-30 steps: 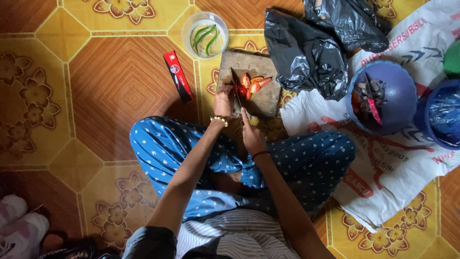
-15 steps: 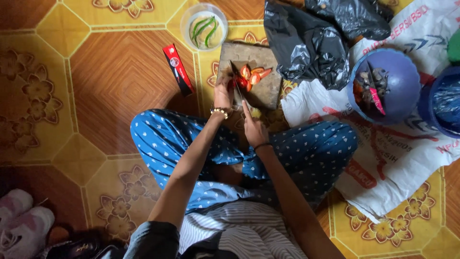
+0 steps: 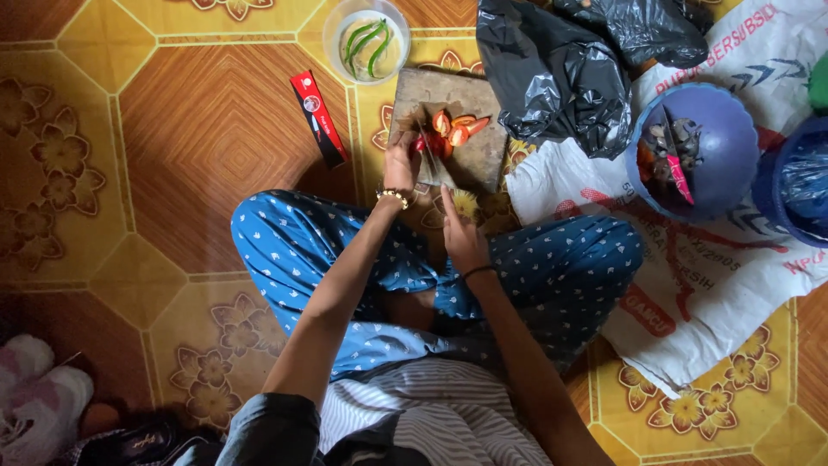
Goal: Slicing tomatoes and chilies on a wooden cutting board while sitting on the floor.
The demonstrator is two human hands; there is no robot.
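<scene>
Tiled floor [image 3: 198,155], orange and yellow w/ flower patterns, carries everything here. Big white printed sack [image 3: 716,285] spread flat toward the floor's right edge. Black plastic bags [image 3: 561,78] crumpled at the top, just beside the board. Blue bowl [image 3: 703,151] sits on the sack, dark bits plus something red inside. Second blue tub [image 3: 798,185] at the far right edge, touching it, w/ blue plastic in it. Wooden cutting board [image 3: 474,121] top centre, red tomato pieces [image 3: 455,131] piled on it. Clear round container [image 3: 366,39] at the top edge, long green chillies [image 3: 369,43] in it. Red flat packet [image 3: 317,116] lies left of the board. Left hand [image 3: 402,164] clenched down on the red pieces. Right hand [image 3: 461,233] gripping a knife [image 3: 429,151], blade among the pieces.
</scene>
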